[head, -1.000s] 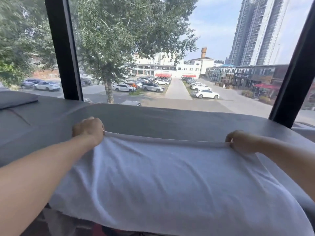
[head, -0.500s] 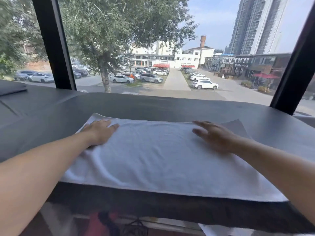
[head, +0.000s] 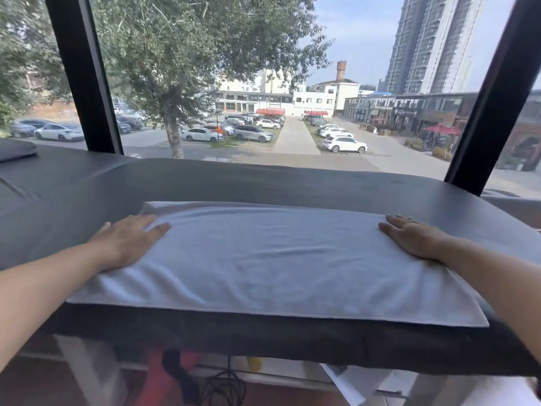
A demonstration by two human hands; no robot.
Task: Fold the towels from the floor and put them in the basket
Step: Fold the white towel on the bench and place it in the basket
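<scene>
We have the white towel [head: 263, 259] laid flat as a wide rectangle on the dark padded table [head: 292, 183], its near edge running along the table's front edge. Our left hand [head: 126, 241] rests palm-down on the towel's left end, fingers straight and slightly spread; our right hand [head: 409, 235] rests palm-down on the right end, fingers straight and close together. Neither hand pinches or grips the cloth. We judge the step in hand to be smoothing and flattening between folds: the towel looks doubled, with a second layer showing at the far-left corner, and light creases cross its middle. The next move calls for pinching the corners at one short end and carrying that end across to the other, keeping edges aligned so the layers do not skew. The basket is not in view, so placement remains undone.
</scene>
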